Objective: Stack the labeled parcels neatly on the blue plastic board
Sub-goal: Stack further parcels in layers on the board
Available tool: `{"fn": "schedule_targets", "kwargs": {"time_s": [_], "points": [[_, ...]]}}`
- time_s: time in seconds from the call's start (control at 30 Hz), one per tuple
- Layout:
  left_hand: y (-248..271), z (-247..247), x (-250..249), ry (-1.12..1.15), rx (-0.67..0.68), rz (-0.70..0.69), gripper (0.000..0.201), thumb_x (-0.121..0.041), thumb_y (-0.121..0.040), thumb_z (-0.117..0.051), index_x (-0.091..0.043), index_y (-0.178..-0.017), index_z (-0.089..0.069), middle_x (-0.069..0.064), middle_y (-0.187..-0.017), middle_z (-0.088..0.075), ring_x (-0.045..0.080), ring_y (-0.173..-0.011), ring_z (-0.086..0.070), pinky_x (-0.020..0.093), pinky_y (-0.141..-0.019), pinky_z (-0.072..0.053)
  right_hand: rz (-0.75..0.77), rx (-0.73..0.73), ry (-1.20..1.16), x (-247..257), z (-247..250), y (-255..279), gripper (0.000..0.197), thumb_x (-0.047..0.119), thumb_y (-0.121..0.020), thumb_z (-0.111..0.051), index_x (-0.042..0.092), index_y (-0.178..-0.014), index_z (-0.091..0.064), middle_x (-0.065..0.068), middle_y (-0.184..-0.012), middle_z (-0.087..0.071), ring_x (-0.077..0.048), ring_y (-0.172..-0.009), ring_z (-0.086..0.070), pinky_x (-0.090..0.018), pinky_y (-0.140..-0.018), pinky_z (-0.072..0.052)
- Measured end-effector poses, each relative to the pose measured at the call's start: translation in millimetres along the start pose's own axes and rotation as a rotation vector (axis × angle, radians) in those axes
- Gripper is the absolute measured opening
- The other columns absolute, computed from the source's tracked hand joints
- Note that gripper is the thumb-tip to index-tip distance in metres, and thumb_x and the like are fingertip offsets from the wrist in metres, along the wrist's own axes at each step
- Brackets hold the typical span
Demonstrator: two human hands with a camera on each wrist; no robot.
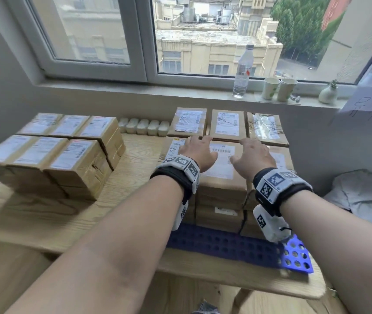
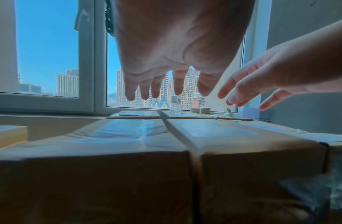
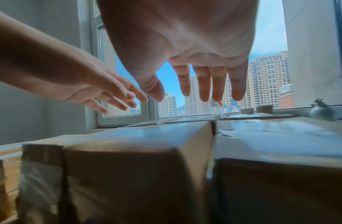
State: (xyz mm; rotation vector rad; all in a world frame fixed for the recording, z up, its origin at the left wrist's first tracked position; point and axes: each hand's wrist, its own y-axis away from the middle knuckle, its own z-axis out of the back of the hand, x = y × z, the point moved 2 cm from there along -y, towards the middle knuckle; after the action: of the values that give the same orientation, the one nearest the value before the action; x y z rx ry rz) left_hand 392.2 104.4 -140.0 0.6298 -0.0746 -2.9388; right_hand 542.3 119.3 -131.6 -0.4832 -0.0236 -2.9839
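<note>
A stack of brown labeled parcels stands on the blue plastic board at the table's right. Both hands hover just above the middle front parcel, fingers straight and spread, holding nothing. My left hand is over its left part, and my right hand over its right part. In the left wrist view the left fingers hang clear above the parcel tops. The right fingers likewise float above the parcel tops. A second group of labeled parcels sits on the table's left.
The wooden table stands under a window. On the sill are a clear bottle, two paper cups and a small vase. Small white containers line the back of the table. A pillow lies at the right.
</note>
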Motion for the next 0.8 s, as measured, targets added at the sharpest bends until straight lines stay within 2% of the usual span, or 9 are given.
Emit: {"fn": "schedule_targets", "kwargs": {"time_s": [0.17,0.3,0.47,0.7,0.8], "points": [[29,36,63,-0.071,-0.046,0.030,0.057,-0.041,-0.095,-0.048,-0.026,-0.149,-0.033,0.007,-0.155,-0.028,0.028,-0.141,-0.029,0.049,-0.113,-0.029,0.093,0.052,0.021,71,-19,16,0.054,0.038,-0.094,-0.052,0.022,-0.144,-0.040,-0.007,-0.145,-0.042,-0.027,-0.133,-0.039,-0.044,-0.105,-0.039],[53,63,124,-0.086,-0.041,0.091,0.056,-0.041,-0.096,-0.047,-0.024,-0.147,-0.035,0.009,-0.149,-0.035,0.030,-0.137,-0.033,0.048,-0.111,-0.031,0.173,0.069,0.040,136,-37,32,0.053,0.038,-0.094,-0.049,0.022,-0.144,-0.043,-0.006,-0.147,-0.041,-0.026,-0.136,-0.037,-0.044,-0.105,-0.040],[82,91,205,-0.063,-0.058,0.154,0.056,-0.038,-0.096,-0.048,-0.024,-0.148,-0.034,0.011,-0.151,-0.032,0.029,-0.139,-0.030,0.050,-0.110,-0.033,0.247,0.107,0.054,218,-68,54,0.051,0.035,-0.095,-0.048,0.022,-0.143,-0.043,-0.007,-0.145,-0.043,-0.027,-0.132,-0.040,-0.044,-0.101,-0.042],[125,125,319,-0.039,-0.083,0.254,0.053,-0.040,-0.097,-0.046,-0.024,-0.147,-0.036,0.010,-0.155,-0.025,0.031,-0.141,-0.027,0.047,-0.112,-0.028,0.342,0.123,0.046,330,-118,86,0.049,0.036,-0.094,-0.049,0.021,-0.141,-0.046,-0.007,-0.140,-0.047,-0.027,-0.130,-0.042,-0.043,-0.101,-0.041],[143,132,362,-0.012,-0.106,0.277,0.054,-0.042,-0.097,-0.046,-0.025,-0.147,-0.036,0.010,-0.153,-0.028,0.031,-0.140,-0.029,0.048,-0.112,-0.030,0.375,0.145,0.030,371,-141,102,0.050,0.037,-0.094,-0.049,0.020,-0.140,-0.046,-0.008,-0.140,-0.047,-0.027,-0.128,-0.043,-0.044,-0.102,-0.042]]}}
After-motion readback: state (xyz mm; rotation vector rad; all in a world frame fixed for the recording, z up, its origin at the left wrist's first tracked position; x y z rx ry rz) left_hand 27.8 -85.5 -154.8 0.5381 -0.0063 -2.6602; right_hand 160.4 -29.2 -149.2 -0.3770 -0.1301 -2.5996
